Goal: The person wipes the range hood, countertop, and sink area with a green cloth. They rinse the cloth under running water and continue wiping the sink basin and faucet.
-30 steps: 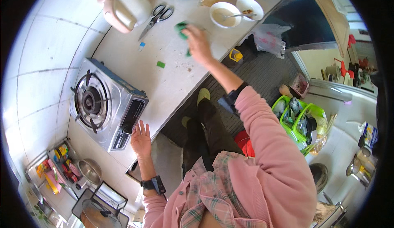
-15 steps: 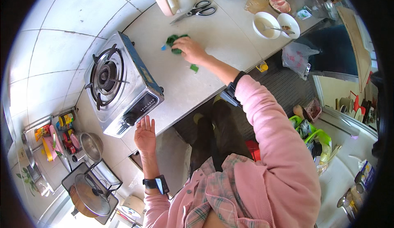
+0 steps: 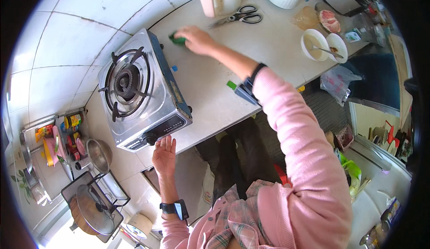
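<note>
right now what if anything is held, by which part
The right hand holds a green cloth under its fingers; the exact grip is hidden. The left hand is empty.

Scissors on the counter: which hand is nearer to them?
Right. The right hand, with its fingers at a green cloth, is just left of the scissors; the left hand is farther, beside the gas stove.

Right arm [image 3: 233, 61] extended well forward and across to the left, right grip [image 3: 196, 39] palm down with its fingers [image 3: 184, 33] curled; left forearm [image 3: 167, 185] pointing forward, left grip [image 3: 164, 160] nearer the torso [image 3: 264, 222], palm turned up, unclenched, its digits extended close together.
</note>
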A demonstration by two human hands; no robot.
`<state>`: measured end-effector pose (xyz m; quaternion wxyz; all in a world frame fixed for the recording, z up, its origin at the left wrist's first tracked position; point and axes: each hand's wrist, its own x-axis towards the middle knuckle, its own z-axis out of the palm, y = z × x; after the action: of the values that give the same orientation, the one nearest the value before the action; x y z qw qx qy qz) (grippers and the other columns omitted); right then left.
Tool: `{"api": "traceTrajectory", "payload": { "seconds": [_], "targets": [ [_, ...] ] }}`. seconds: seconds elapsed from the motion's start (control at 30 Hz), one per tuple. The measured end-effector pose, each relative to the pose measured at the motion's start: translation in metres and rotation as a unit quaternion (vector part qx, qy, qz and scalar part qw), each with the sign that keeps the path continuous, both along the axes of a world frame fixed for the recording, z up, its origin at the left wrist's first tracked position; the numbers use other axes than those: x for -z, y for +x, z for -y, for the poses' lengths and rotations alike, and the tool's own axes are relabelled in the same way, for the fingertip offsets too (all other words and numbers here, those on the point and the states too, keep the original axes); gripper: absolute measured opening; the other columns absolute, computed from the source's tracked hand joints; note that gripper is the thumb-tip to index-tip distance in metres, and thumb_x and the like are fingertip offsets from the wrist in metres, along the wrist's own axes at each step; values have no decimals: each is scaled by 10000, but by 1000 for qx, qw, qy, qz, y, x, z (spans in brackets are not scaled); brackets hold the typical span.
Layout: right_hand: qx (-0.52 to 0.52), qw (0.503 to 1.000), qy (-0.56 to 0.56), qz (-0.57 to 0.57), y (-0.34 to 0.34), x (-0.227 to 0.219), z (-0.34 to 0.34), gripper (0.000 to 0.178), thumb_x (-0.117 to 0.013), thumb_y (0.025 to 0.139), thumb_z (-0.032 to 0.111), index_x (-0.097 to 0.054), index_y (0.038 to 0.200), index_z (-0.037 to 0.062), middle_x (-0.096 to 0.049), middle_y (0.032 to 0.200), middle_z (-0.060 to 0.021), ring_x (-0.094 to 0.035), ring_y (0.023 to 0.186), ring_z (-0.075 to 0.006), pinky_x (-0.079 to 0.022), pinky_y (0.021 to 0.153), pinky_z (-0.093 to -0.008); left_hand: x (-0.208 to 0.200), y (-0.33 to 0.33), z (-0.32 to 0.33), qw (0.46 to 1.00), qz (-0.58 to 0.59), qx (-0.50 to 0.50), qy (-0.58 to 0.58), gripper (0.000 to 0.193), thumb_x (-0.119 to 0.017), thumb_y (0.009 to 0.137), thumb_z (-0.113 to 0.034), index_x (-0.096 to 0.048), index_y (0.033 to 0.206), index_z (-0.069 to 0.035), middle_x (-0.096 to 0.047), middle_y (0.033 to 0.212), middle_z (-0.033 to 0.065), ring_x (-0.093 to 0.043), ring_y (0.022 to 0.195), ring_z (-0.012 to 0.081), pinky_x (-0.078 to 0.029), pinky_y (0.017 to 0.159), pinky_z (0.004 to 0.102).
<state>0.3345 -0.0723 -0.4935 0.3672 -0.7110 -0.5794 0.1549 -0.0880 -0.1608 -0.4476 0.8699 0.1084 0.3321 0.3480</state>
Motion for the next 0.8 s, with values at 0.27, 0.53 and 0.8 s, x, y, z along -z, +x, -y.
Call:
{"api": "traceTrajectory", "payload": {
  "seconds": [0.27, 0.53, 0.8],
  "targets": [
    [25, 986, 9, 166, -11, 54, -50, 430, -594, 762, 77, -611, 1180, 177, -503, 1306, -36, -411, 1259, -256, -438, 970, -384, -7, 4, 10, 999, 7, -39, 25, 318, -454, 833, -55, -551, 1133, -17, -550, 1259, 189, -478, 1241, 333, -277, 1126, 474],
    [-193, 976, -30, 97, -58, 19, 76, 419, -611, 691, -3, -641, 1072, 169, -551, 1246, -12, -496, 1169, -229, -484, 894, -355, -19, 14, 7, 999, 27, -14, 42, 325, -457, 825, -56, -519, 1136, 16, -524, 1290, 196, -438, 1282, 315, -276, 1136, 451],
    [107, 982, 14, 155, 55, 7, 90, 349, -556, 756, 4, -648, 1058, 153, -570, 1215, -38, -524, 1098, -252, -462, 919, -379, -18, 16, 5, 999, 10, -18, 38, 321, -460, 810, -46, -541, 1114, 18, -534, 1275, 214, -447, 1274, 328, -282, 1134, 457]
  ]
}}
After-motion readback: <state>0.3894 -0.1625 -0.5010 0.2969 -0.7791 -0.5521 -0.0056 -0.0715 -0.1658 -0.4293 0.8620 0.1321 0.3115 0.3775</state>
